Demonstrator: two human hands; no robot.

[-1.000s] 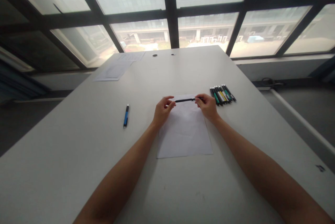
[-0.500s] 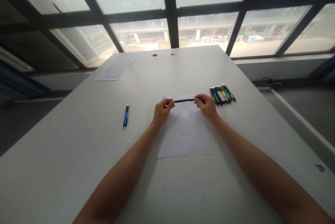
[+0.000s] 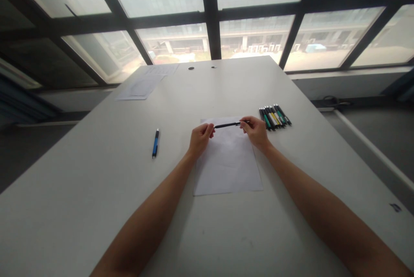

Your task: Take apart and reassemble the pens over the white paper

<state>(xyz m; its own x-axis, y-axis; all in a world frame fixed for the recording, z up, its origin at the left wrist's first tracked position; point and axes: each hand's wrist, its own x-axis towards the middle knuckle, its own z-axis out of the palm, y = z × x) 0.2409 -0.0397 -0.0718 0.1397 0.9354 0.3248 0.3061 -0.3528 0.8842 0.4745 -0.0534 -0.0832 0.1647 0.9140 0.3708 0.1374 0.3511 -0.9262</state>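
Observation:
A black pen (image 3: 227, 125) is held roughly level between my two hands, over the far part of a white sheet of paper (image 3: 229, 169). My left hand (image 3: 201, 138) is closed on the pen's left end, thumb and fingers pinched together. At the clip end, my right hand (image 3: 255, 132) pinches the pen, its fingers hiding part of that end. Just right of my right hand lies a row of several pens (image 3: 274, 116) with black, green, yellow and white barrels. Left of my left hand, a blue and black pen (image 3: 155, 143) lies by itself.
The white table (image 3: 97, 208) carries more printed papers (image 3: 140, 86) at its far left. Two small round fittings sit near its back edge, below the dark-framed windows (image 3: 211, 18). A small dark mark (image 3: 395, 207) is on the right side.
My left hand has shifted slightly; its thumb now points further up and the pen's left end sits a little lower. My right hand stays almost still.

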